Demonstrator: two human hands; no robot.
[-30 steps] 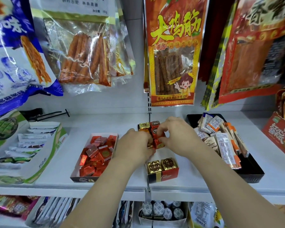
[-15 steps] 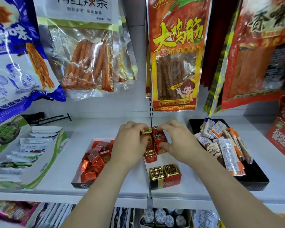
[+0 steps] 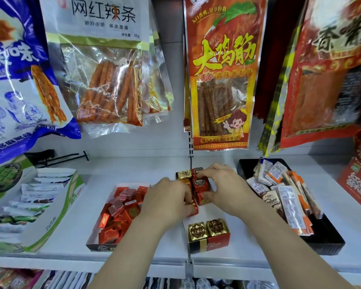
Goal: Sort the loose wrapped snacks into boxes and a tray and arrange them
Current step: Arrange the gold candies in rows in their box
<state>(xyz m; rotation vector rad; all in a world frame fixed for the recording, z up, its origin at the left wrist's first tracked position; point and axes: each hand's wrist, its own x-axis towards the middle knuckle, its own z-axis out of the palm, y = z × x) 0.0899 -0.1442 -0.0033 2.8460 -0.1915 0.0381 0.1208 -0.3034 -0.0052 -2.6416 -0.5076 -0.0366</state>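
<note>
Here, both hands reach into the narrow Tileo box (image 3: 215,245): the left hand (image 3: 167,203) curls its fingers around a red foil chocolate (image 3: 193,209) at the box's middle, the right hand (image 3: 223,188) pinches the red chocolates (image 3: 200,182) toward its back, two gold chocolates (image 3: 206,228) sit at its front, and a black tray (image 3: 321,240) lies to its right.

Red and gold foil chocolates (image 3: 200,182) clustered at rear of narrow red-black box (image 3: 217,245); two gold chocolates (image 3: 207,228) at front.

We look forward and down from just above the white shelf (image 3: 123,172), close in, facing its back wall.
</note>
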